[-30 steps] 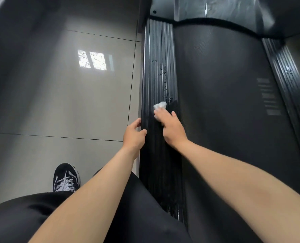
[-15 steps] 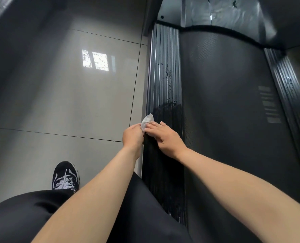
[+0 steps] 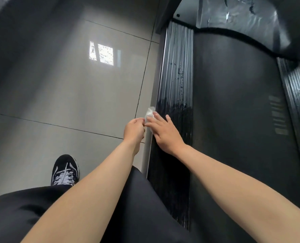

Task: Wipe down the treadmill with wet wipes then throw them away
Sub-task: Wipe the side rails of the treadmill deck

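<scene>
While the head view looks down the treadmill (image 3: 233, 111), the wet wipe (image 3: 149, 114) stands at the outer edge of its side rail (image 3: 177, 81). The right hand (image 3: 165, 133) lays straight fingers on it. At nine o'clock of that hand, the left hand (image 3: 134, 128), fingers curled, seems to pinch the wipe's lower corner.

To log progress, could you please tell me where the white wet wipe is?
Head view, centre: the crumpled white wet wipe is between the left hand and right hand, at the black ribbed rail's edge.

Both bare arms outstretched, left hand (image 3: 134, 128) curled in a pinch, right hand (image 3: 165, 134) flat, fingers straight.
</scene>
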Motion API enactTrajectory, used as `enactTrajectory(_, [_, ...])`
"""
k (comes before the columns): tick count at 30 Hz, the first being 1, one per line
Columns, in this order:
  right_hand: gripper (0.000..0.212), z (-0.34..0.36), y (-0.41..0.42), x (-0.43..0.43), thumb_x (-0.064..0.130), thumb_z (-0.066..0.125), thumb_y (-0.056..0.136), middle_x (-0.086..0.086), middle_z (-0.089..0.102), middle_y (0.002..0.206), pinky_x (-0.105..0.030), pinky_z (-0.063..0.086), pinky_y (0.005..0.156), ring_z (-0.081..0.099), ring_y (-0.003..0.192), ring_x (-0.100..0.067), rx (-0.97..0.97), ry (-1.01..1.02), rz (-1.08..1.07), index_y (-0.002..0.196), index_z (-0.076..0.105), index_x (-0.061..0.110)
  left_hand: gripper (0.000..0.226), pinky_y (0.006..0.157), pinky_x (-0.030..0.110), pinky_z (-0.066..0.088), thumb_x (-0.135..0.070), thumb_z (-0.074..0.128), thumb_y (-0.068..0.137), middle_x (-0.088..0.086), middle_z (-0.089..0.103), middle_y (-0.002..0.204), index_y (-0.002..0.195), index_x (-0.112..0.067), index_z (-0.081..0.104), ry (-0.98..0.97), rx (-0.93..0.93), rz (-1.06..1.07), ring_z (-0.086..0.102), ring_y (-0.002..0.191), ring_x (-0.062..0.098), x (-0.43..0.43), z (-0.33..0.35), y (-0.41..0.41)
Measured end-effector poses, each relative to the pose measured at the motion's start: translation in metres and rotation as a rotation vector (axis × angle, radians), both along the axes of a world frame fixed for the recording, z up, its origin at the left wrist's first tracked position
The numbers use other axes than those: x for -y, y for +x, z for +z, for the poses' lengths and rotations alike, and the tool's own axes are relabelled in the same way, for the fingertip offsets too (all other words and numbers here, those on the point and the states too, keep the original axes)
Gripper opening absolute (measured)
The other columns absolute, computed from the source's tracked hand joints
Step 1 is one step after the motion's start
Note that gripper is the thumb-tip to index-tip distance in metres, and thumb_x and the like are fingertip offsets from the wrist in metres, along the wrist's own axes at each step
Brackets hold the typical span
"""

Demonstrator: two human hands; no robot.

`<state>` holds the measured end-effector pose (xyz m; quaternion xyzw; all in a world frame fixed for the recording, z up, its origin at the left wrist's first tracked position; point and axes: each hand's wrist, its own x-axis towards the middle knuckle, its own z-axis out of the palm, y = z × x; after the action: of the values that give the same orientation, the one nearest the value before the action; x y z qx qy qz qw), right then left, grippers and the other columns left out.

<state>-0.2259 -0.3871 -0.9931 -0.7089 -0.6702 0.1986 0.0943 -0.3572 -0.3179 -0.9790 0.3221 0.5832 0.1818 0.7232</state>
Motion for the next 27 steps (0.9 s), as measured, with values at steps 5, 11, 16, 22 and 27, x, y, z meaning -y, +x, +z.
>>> enactTrajectory(5, [0.043, -0.003, -0.010, -0.007, 0.006, 0.046, 0.098, 0.002, 0.056, 0.145, -0.048, 0.006, 0.125, 0.028, 0.149, -0.012, -0.059, 0.060, -0.125, 0.135, 0.057, 0.023, 0.016, 0.070, 0.020, 0.047, -0.018, 0.052, 0.098, 0.001, 0.063, 0.118, 0.101, -0.025, 0.066, 0.208, -0.065, 0.020, 0.063, 0.095, 0.011, -0.006, -0.003, 0.007])
enactTrajectory(11, [0.060, -0.002, -0.022, -0.021, 0.000, 0.053, 0.091, 0.004, 0.059, 0.137, -0.038, 0.023, 0.121, 0.050, 0.124, -0.008, -0.318, 0.208, -0.414, 0.144, 0.046, 0.026, 0.034, 0.098, 0.029, 0.051, -0.014, 0.044, 0.102, -0.009, 0.065, 0.118, 0.131, -0.025, 0.059, 0.184, 0.069, -0.071, 0.063, 0.110, 0.011, -0.009, -0.001, 0.030])
enactTrajectory(16, [0.055, 0.000, -0.007, -0.031, 0.001, 0.055, 0.091, -0.001, 0.050, 0.148, -0.025, 0.031, 0.118, 0.042, 0.138, -0.008, -0.469, 0.315, -0.654, 0.144, 0.050, 0.014, 0.046, 0.119, 0.028, 0.033, -0.012, 0.040, 0.107, -0.006, 0.058, 0.139, 0.152, -0.017, 0.045, 0.110, 0.229, -0.059, 0.050, 0.130, 0.004, -0.012, -0.001, 0.052])
enactTrajectory(22, [0.048, -0.017, -0.014, -0.041, 0.001, 0.038, 0.100, -0.008, 0.042, 0.156, -0.040, 0.016, 0.125, 0.028, 0.150, -0.018, -0.256, 0.271, -0.696, 0.147, 0.048, 0.006, 0.049, 0.100, 0.014, 0.035, -0.019, 0.041, 0.108, -0.007, 0.043, 0.154, 0.156, -0.028, 0.038, 0.095, 0.207, -0.185, 0.042, 0.128, -0.002, -0.022, -0.028, 0.052])
enactTrajectory(27, [0.050, -0.020, -0.013, -0.040, -0.002, 0.037, 0.098, -0.010, 0.045, 0.154, -0.044, 0.023, 0.123, 0.031, 0.149, -0.020, -0.182, 0.295, -0.675, 0.146, 0.049, 0.004, 0.053, 0.116, 0.020, 0.026, -0.026, 0.035, 0.110, -0.013, 0.033, 0.160, 0.161, -0.026, 0.022, 0.019, 0.096, -0.286, 0.031, 0.144, 0.002, -0.021, -0.056, 0.043])
